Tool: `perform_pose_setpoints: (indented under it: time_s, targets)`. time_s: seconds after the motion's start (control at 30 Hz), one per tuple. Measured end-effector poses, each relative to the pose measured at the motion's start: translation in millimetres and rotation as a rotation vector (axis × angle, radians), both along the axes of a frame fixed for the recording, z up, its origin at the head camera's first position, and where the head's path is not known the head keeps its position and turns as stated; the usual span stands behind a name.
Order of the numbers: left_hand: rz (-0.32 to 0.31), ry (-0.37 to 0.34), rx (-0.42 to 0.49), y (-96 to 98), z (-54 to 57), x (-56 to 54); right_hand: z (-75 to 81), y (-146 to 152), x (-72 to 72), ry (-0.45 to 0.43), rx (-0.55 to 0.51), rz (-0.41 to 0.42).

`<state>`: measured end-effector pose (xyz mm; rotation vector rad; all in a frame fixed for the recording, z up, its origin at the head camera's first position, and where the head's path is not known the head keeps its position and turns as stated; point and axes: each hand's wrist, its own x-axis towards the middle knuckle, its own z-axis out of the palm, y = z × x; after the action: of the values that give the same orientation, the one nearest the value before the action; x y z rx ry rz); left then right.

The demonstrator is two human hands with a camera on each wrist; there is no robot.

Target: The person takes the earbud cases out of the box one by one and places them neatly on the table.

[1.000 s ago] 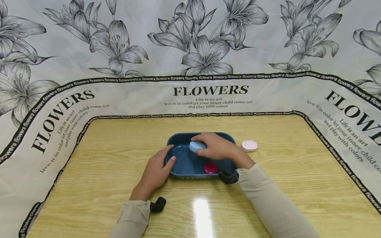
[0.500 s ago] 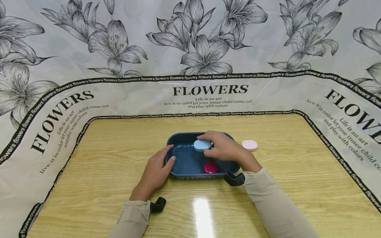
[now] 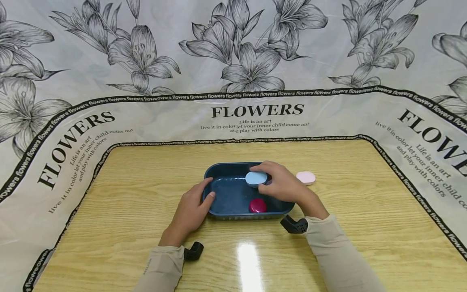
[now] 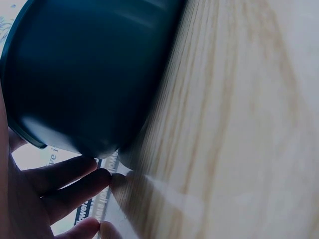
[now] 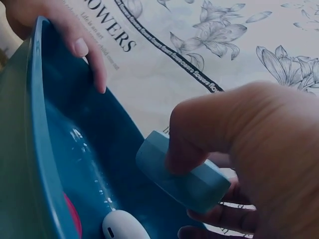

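A dark blue rectangular bin (image 3: 229, 198) stands on the table. My left hand (image 3: 191, 209) rests on its left end, with thumb and index finger over the rim and other fingers (image 4: 75, 194) stretched along the outer wall. Above the bin's right half, my right hand (image 3: 282, 184) pinches a light blue oval block (image 3: 256, 178), like a bar of soap, between thumb and fingers. In the right wrist view its bevelled edge (image 5: 202, 186) shows. A glossy magenta round thing (image 3: 257, 205) lies inside near the front wall. Beside it is a white rounded thing (image 5: 124, 226) with a dark slot, partly cut off.
A pale pink oval block (image 3: 305, 178) lies on the wooden table (image 3: 127, 194), right of the bin and behind my right wrist. Floral printed cloth (image 3: 255, 121) edges the table at the back and both sides. Each wrist bears a black camera mount (image 3: 293, 224).
My right hand has moved rightward across the bin with the light blue block, whose flat face now shows more. The left hand and the bin have stayed in place.
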<state>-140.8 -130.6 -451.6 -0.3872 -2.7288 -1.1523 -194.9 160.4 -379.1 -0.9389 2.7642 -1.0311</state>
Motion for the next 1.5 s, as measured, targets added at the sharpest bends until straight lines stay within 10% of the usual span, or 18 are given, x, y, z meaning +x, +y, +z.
perform_pose_setpoints:
  time_s: [1.5]
  targets:
    - [0.007,-0.01,0.011,0.4,0.7,1.8,-1.9,70.0,11.2,0.017,-0.155,-0.184]
